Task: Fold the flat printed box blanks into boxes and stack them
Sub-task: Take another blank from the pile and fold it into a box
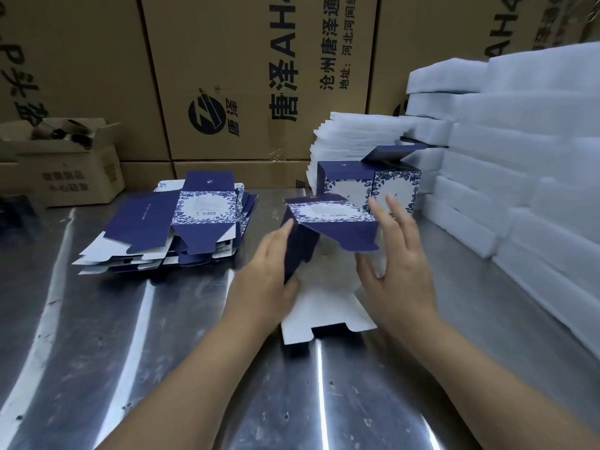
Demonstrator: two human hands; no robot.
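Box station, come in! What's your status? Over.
Left hand holds half-folded box by its side. Right hand open beside it. Finished box behind, flat pile left; nothing in the way.

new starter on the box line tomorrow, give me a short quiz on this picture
1. True or false: the pile of flat blanks lies to the left of the half-folded blank.
2. Which hand grips the half-folded blank's dark side panel? A) left hand B) right hand C) neither
3. Fill in: the folded boxes stand in front of stacks of white ____.

Key: 1 true; 2 A, the right hand is spread open; 3 foam.
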